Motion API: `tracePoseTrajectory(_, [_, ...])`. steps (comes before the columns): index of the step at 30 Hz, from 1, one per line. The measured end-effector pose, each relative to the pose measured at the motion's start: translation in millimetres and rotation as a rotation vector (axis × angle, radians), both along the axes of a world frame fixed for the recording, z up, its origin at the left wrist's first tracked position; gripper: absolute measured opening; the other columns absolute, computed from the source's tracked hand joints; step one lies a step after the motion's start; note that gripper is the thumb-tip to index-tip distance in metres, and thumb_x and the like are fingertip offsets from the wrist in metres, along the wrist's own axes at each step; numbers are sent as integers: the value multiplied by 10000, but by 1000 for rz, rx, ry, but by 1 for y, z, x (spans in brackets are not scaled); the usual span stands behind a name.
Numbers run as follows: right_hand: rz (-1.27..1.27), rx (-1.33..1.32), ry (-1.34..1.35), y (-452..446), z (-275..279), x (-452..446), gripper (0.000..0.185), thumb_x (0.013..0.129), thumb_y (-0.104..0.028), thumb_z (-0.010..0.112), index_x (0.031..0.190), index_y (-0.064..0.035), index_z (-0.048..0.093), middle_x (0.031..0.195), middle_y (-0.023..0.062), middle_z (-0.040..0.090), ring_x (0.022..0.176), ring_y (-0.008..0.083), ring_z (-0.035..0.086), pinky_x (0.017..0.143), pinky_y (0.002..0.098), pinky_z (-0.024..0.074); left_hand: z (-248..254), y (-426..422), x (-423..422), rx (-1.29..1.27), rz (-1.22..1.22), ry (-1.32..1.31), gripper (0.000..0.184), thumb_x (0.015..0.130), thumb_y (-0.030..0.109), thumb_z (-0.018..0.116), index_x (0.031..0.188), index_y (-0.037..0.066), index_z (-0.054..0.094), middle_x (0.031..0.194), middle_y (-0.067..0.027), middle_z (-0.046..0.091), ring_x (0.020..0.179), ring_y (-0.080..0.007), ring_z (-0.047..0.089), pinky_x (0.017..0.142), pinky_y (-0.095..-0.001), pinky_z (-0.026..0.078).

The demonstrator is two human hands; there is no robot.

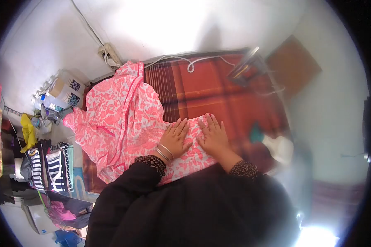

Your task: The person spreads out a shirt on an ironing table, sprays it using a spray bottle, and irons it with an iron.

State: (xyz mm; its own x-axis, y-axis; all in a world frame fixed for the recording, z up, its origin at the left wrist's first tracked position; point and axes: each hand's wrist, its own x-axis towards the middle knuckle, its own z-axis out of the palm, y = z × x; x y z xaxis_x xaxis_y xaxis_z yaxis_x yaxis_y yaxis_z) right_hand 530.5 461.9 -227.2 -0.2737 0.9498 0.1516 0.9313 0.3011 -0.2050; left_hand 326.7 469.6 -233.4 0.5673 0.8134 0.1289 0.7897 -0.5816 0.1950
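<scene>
A pink-and-white patterned garment [123,119] with darker pink edging is spread over a red-brown plaid cloth [193,88]. Its left part lies loose and creased, while a narrower, sleeve-like section extends to the right under my hands. My left hand [176,140], with bangles at the wrist, rests flat on that section, fingers stretched out. Just to its right, my right hand [213,138] also presses flat on the fabric, its fingertips near the section's far edge. Neither hand grips anything. Farther back at the right stands a clothes iron [244,68], blurred by glare.
A white cord [189,66] runs along the back edge toward a wall socket [108,53]. At right lies a white bottle with a teal top [278,149]. Bottles and jugs [66,90] and folded striped clothes [55,168] stand at left. A brown square [293,66] is by the wall.
</scene>
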Motion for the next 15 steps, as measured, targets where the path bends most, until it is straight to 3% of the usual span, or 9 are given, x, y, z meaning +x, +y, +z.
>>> tracePoseTrajectory(4, [-1, -134, 0, 3, 7, 0, 665, 825, -468, 557, 1412, -198, 402, 1529, 118, 234, 1424, 275, 182, 1126, 541, 148, 2, -1, -1, -14, 19, 1, 703, 866, 497, 484, 1402, 55, 374, 1502, -145, 280, 1384, -312, 270, 1123, -453, 221])
tracePoseTrajectory(7, [6, -120, -12, 2, -1, 5, 694, 826, -525, 540, 1426, -215, 381, 1533, 118, 220, 1425, 279, 176, 1120, 551, 151, 1, -6, -6, 22, -33, -26, 739, 842, 485, 532, 1385, 12, 367, 1481, -193, 290, 1367, -379, 271, 1117, -481, 216])
tracePoseTrajectory(9, [18, -101, -26, 1, -1, 11, 703, 835, -568, 512, 1431, -221, 374, 1534, 121, 213, 1421, 284, 185, 1110, 564, 166, -1, -13, -18, 31, -28, 70, 760, 853, 561, 471, 1418, 69, 348, 1508, -139, 271, 1395, -303, 247, 1128, -480, 183])
tracePoseTrajectory(12, [-16, -65, -30, -10, 4, 28, 671, 840, -519, 546, 1402, -175, 419, 1506, 146, 272, 1397, 306, 246, 1112, 532, 206, 4, -36, -36, -57, 16, 173, 782, 848, 584, 463, 1426, 74, 335, 1503, -143, 284, 1399, -291, 239, 1112, -534, 176])
tracePoseTrajectory(14, [14, -189, 238, -8, 8, 55, 602, 807, -367, 607, 1344, -126, 482, 1436, 176, 383, 1366, 328, 299, 1112, 480, 250, 12, -59, -47, -43, 10, 217, 787, 847, 592, 458, 1427, 75, 334, 1493, -144, 302, 1389, -294, 260, 1101, -556, 177])
tracePoseTrajectory(15, [27, -69, 213, -12, 28, 68, 570, 796, -314, 606, 1324, -128, 500, 1387, 184, 432, 1324, 339, 352, 1087, 474, 290, 16, -73, -53, -34, -7, 261, 792, 846, 600, 452, 1428, 77, 334, 1483, -146, 320, 1380, -297, 281, 1090, -578, 178])
